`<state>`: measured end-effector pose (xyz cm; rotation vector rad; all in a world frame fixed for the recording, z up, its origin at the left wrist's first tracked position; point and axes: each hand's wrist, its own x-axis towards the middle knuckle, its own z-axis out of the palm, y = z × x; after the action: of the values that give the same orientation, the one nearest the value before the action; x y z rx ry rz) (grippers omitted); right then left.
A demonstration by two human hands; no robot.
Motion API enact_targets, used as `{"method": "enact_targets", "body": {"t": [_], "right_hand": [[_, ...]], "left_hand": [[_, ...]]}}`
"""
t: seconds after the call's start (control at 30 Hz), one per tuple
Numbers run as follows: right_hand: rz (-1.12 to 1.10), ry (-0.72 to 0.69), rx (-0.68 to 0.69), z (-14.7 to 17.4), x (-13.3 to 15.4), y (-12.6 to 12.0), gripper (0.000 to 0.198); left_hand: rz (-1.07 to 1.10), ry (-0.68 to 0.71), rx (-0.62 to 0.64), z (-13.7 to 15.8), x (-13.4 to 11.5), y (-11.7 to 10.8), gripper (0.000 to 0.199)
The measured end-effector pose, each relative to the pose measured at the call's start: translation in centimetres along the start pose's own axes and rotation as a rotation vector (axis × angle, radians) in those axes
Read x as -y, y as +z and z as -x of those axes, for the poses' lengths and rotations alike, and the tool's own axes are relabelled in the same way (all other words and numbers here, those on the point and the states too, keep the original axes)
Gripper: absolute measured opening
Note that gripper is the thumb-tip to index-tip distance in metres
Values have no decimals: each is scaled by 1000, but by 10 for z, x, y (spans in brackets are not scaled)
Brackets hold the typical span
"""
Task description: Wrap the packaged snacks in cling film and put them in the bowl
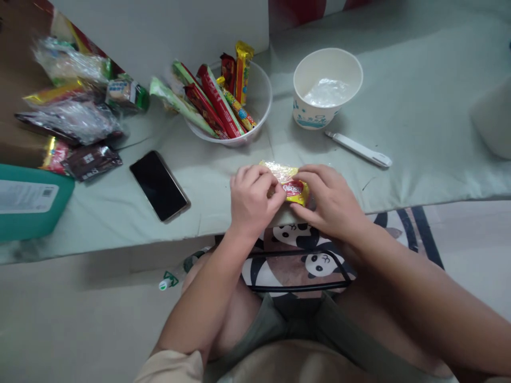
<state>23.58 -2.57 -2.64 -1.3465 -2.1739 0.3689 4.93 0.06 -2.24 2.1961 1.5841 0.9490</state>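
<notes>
A small yellow snack packet (294, 188) with a red label and a shiny clear part lies near the table's front edge, between my hands. My left hand (253, 199) pinches its left side, fingers bent and the thumb pressed close to them. On the other side, my right hand (331, 199) grips the right end between thumb and fingers. My fingers cover parts of the packet, so I cannot tell whether it is torn. Just beyond the hands lies a white utility-knife-like tool (359, 149), beside a paper bowl (313, 117) with clear plastic inside.
A clear plastic bowl (261, 114) of several wrapped snack bars stands behind my hands. A black phone (159, 185) lies to the left, near a pile of snack packets (88, 119) and a green box (35, 218). A white container (495, 119) stands far right.
</notes>
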Motion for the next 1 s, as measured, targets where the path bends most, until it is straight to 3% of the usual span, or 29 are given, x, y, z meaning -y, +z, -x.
{"method": "enact_targets", "body": {"t": [0.1, 0.27, 0.33, 0.4, 0.57, 0.67, 0.77, 0.87, 0.97, 1.0], "right_hand": [[36, 71, 38, 0, -6, 8, 52], [13, 75, 97, -2, -9, 10, 56], [-1, 66, 93, -2, -9, 10, 61], [-1, 58, 96, -2, -10, 9, 62], [17, 23, 137, -1, -24, -5, 64], [29, -4, 173, 3, -37, -18, 64], [55, -11, 204, 8, -46, -29, 67], [49, -8, 213, 10, -47, -35, 72], [-3, 1, 147, 6, -43, -38, 69], [-6, 26, 111, 5, -42, -38, 64]], "left_hand": [[109, -4, 29, -1, 2, -1, 9], [51, 37, 94, -1, 3, -4, 13], [65, 32, 67, -1, 5, -4, 4], [107, -5, -7, -3, 7, -6, 11], [323, -349, -91, -11, 16, -21, 13], [303, -540, -25, -11, 23, -33, 14], [134, -621, 116, -8, 29, -41, 22], [38, -628, 197, -5, 31, -43, 26], [126, -501, 110, -4, 31, -39, 4], [156, -433, 57, -4, 30, -37, 11]]}}
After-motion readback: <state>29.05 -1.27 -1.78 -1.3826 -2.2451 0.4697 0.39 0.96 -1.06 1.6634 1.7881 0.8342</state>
